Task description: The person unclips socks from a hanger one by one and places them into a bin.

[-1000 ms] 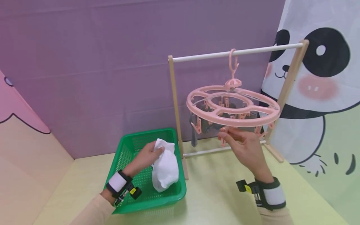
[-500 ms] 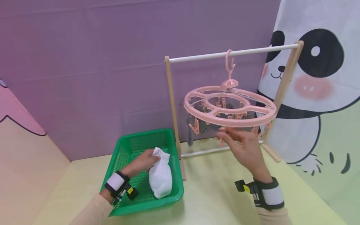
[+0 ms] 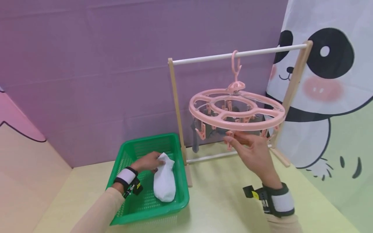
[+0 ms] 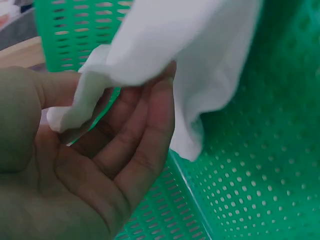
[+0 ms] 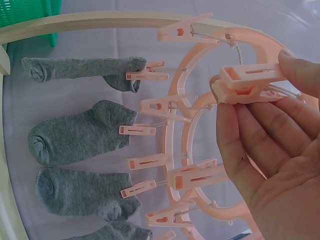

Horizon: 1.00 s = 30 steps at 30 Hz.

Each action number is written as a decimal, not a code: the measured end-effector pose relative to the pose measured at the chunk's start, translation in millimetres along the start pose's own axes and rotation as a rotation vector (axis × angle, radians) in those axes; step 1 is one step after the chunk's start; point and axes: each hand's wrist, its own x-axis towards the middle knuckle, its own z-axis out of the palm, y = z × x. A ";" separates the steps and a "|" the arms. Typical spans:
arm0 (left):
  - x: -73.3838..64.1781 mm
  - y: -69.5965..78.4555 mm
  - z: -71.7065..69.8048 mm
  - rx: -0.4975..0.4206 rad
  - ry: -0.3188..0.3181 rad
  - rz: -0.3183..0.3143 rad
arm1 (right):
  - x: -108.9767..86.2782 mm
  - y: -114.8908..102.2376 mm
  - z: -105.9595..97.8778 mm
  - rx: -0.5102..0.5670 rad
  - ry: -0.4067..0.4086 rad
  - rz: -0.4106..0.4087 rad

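My left hand [image 3: 148,161] pinches the open end of a white sock [image 3: 164,183] inside the green basket [image 3: 182,171]. In the left wrist view the sock [image 4: 150,45] droops from between the thumb and fingers. At the front of a pink round clip hanger [image 3: 221,124], my right hand [image 3: 253,152] holds a pink clothespin [image 3: 230,142] by thumb and fingers. The right wrist view has this clothespin [image 5: 250,77] close up, with no cloth in it. Several grey socks [image 5: 82,132] hang from other clips of the hanger.
The hanger's hook [image 3: 235,63] sits over the white rod [image 3: 204,59] of a wooden-legged rack, whose left post [image 3: 175,97] stands just beside the basket. Behind is a purple backdrop [image 3: 116,64]. A panda picture [image 3: 323,94] covers the right side. The tabletop [image 3: 221,200] is pale yellow.
My left hand has lowered the white sock deeper into the basket, and the wrist has turned. My right hand has kept its hold on the same clothespin. The head view has shifted slightly.
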 end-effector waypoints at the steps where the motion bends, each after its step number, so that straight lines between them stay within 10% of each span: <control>1: 1.7 -1.7 0.7 0.030 0.001 -0.016 | 0.0 0.1 0.4 0.007 0.002 -0.005; 30: 17.7 -31.2 5.6 0.234 0.068 -0.188 | -0.6 -4.6 0.3 -0.007 -0.031 0.034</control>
